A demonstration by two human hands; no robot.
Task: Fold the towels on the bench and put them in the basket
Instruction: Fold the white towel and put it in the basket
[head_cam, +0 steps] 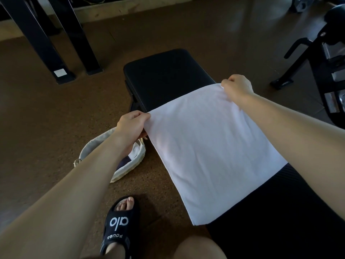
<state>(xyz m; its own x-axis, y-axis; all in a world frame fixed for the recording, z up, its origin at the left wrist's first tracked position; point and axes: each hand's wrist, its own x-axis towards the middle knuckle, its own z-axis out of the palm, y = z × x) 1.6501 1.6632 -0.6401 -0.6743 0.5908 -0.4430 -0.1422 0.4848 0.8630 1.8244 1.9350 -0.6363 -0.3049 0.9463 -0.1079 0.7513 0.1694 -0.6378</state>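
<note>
A white towel (209, 150) lies spread across the black padded bench (168, 77), its near end hanging over the bench's left side. My left hand (130, 126) pinches the towel's far left corner. My right hand (237, 86) pinches the far right corner. A pale woven basket (128, 168) sits on the floor left of the bench, partly hidden under my left forearm; white and dark cloth show inside it.
Brown cork-like floor surrounds the bench. Black metal frame legs (61, 53) stand at the back left. Black gym equipment (328, 58) stands at the right. My sandalled foot (119, 225) and a knee (199, 249) are at the bottom.
</note>
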